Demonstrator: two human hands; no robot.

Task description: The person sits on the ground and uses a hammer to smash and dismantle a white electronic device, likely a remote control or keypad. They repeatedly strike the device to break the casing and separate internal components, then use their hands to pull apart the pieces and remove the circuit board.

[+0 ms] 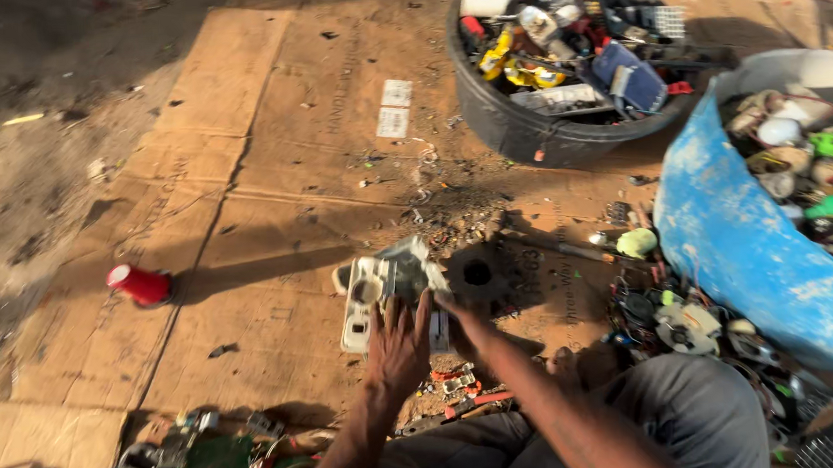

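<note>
A white and grey plastic device casing (381,287) lies on the flattened cardboard (264,175) in front of me. My left hand (398,352) rests flat on its near end with the fingers spread. My right hand (450,305) reaches in from the right and touches the casing's right side; its fingers are mostly hidden behind the left hand. A round dark metal block with a hole (477,274) sits just right of the casing.
A black tub (515,127) of mixed scrap electronics stands at the back. A blue tub (735,248) of parts is at the right. A red can (141,284) lies at the left. Loose parts and a green circuit board (211,466) lie near my knees.
</note>
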